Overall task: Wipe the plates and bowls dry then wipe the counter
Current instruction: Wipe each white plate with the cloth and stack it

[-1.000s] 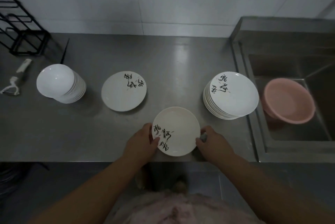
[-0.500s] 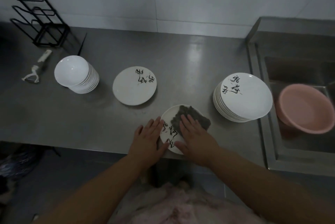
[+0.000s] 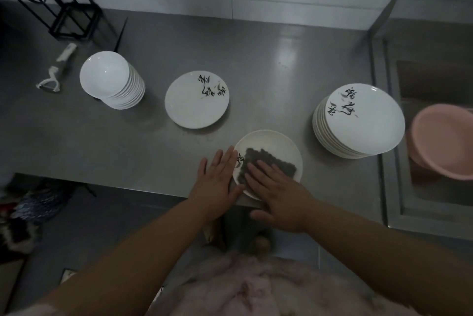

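Right hand (image 3: pixel 279 195) laid flat on the grey cloth (image 3: pixel 268 164), fingers straight, pressing it into the plate (image 3: pixel 276 140) at the near edge of the tabletop (image 3: pixel 281 64). Left hand (image 3: pixel 217 182) open too, fingers extended along the plate's left rim, bracing it rather than gripping it. Cloth spread across the middle and near half of the plate, its long side running from lower left up toward upper right; far rim and right rim showing bare beyond it. So, by the look of things, uncovered porcelain lay ahead and to the right of the right hand's fingertips, away from the body, and a wipe would most likely have needed to sweep that way, round toward the far rim. Right hand clearly the nearer to that bare arc; left hand placed on the opposite side, well set to stop the plate sliding leftward. Plate's near rim overhanging the tabletop edge slightly, or so it seemed under the right hand; hard to tell. Single plate (image 3: pixel 196 99) beyond and to the left, apart from the working plate. Stack of plates (image 3: pixel 363 121) to the right, near the sink (image 3: pixel 435 200), nearer the right hand. Bowls (image 3: pixel 112 80) stacked well off to the left, nearer the left hand.
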`<state>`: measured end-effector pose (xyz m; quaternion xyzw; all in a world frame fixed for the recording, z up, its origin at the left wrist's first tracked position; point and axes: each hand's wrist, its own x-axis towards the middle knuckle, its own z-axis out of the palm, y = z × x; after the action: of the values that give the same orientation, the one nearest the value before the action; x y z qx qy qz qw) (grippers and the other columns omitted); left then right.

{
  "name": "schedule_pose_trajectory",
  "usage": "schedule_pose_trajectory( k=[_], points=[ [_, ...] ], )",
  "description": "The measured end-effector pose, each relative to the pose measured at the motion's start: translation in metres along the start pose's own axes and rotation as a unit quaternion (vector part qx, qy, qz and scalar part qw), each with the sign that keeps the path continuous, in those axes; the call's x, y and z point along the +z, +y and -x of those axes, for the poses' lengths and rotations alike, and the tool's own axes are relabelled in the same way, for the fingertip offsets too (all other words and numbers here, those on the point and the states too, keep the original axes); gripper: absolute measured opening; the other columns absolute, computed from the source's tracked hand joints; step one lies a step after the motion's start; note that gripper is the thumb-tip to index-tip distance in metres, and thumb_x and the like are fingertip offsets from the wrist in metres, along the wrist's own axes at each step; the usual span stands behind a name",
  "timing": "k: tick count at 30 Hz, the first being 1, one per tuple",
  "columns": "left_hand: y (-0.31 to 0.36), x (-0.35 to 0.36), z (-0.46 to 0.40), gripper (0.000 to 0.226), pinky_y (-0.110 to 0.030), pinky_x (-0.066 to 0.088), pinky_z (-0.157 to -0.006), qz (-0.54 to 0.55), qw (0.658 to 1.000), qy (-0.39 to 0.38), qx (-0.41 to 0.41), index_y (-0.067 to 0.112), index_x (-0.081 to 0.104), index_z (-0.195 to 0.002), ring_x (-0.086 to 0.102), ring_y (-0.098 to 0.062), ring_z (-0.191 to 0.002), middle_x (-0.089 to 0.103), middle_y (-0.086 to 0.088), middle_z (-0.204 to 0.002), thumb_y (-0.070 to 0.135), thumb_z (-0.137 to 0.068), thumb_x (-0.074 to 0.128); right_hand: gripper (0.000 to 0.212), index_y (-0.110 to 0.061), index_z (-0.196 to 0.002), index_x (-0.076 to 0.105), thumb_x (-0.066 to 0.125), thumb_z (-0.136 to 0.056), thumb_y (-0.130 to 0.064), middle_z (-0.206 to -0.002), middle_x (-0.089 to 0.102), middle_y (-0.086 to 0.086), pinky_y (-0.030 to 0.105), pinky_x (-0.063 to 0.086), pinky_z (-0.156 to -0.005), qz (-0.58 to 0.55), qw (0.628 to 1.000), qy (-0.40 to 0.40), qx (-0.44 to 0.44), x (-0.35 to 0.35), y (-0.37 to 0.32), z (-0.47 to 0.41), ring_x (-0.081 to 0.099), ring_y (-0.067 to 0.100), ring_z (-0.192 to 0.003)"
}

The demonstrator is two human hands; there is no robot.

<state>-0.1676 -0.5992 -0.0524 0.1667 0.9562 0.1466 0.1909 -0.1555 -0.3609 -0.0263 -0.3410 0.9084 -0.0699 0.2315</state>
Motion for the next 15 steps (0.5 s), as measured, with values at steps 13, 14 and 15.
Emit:
schedule_pose_trajectory(
  k=[13, 14, 15],
  points=[
    [0.004, 0.0, 0.001, 0.084, -0.049, 0.0, -0.127, -0.027, 0.999, 0.031, -0.008, 0.027, -0.005, -0.163, -0.009, -0.015, -0.157, -0.011, 0.011, -0.169, 0.069, -0.096, 0.023, 0.097, -0.023, -0.165, 0.01, 0.004, -0.091, -0.085, -0.171, -0.006, 0.003, 0.046, -0.005, -0.128, -0.011, 0.999, 0.007, 0.029, 0.008, -0.005, 0.024, -0.011, 0.026, -0.158],
    [0.005, -0.002, 0.001, 0.084, -0.049, 0.001, -0.127, -0.029, 0.999, 0.032, -0.008, 0.027, -0.005, -0.163, -0.008, -0.015, -0.157, -0.011, 0.011, -0.169, 0.069, -0.096, 0.023, 0.093, -0.024, -0.164, 0.017, 0.008, -0.093, -0.083, -0.172, 0.002, 0.003, 0.047, -0.001, -0.129, 0.002, 0.999, 0.022, 0.029, 0.008, 0.007, 0.031, -0.003, 0.027, -0.159],
    [0.006, -0.004, 0.002, 0.084, -0.049, 0.002, -0.127, -0.031, 0.999, 0.031, -0.009, 0.027, -0.004, -0.163, -0.007, -0.016, -0.157, -0.01, 0.011, -0.169, 0.069, -0.096, 0.023, 0.089, -0.023, -0.163, 0.024, 0.011, -0.096, -0.08, -0.172, 0.01, 0.004, 0.048, 0.003, -0.128, 0.014, 0.998, 0.036, 0.043, 0.007, 0.02, 0.036, 0.004, 0.028, -0.159]
  ],
)
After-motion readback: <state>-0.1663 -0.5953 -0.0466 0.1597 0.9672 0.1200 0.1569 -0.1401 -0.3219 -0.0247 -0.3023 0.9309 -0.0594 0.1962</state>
